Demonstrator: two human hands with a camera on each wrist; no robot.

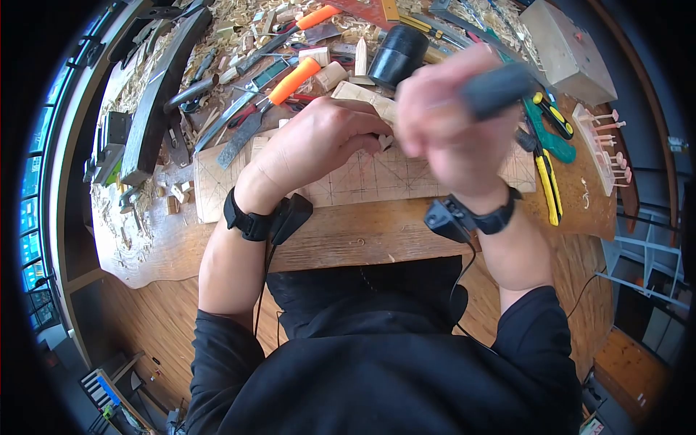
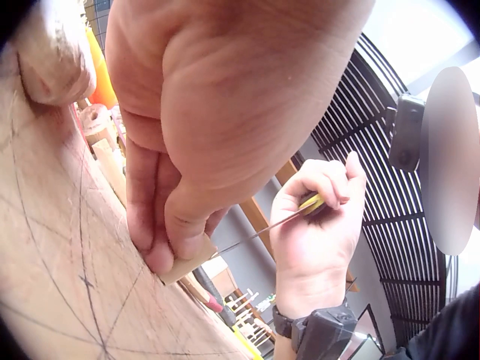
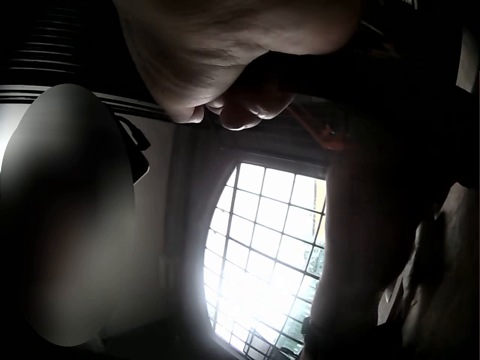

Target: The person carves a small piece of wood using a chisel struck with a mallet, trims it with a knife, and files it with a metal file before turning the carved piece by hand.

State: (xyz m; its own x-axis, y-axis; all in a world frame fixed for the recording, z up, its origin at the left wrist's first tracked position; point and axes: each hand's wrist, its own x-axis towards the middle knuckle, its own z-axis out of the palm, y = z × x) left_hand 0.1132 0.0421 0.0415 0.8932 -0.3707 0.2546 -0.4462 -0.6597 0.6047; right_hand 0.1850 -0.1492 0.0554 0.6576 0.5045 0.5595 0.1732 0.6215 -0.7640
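Observation:
Over the pencil-marked wooden board [image 1: 348, 187], my left hand [image 1: 326, 141] pinches a small pale piece of wood [image 1: 385, 142]. In the left wrist view that piece [image 2: 186, 264] is held between thumb and fingers, low against the board [image 2: 52, 247]. Just right of it, my right hand [image 1: 453, 127], blurred, grips a tool with a thick dark end [image 1: 500, 90]. The left wrist view shows the right hand [image 2: 319, 225] curled round something yellow, with a thin metal shaft [image 2: 259, 234] reaching toward the piece. Fingers of the right hand [image 3: 247, 109] look curled in the dark right wrist view.
Behind the board lie a black mallet head [image 1: 399, 56], orange-handled tools [image 1: 293, 80], wood blocks and shavings. Yellow-and-black tools [image 1: 549, 185] lie at the right, beside a rack with pale pegs [image 1: 598, 148]. A long dark plane-like tool [image 1: 163, 101] stands at the left.

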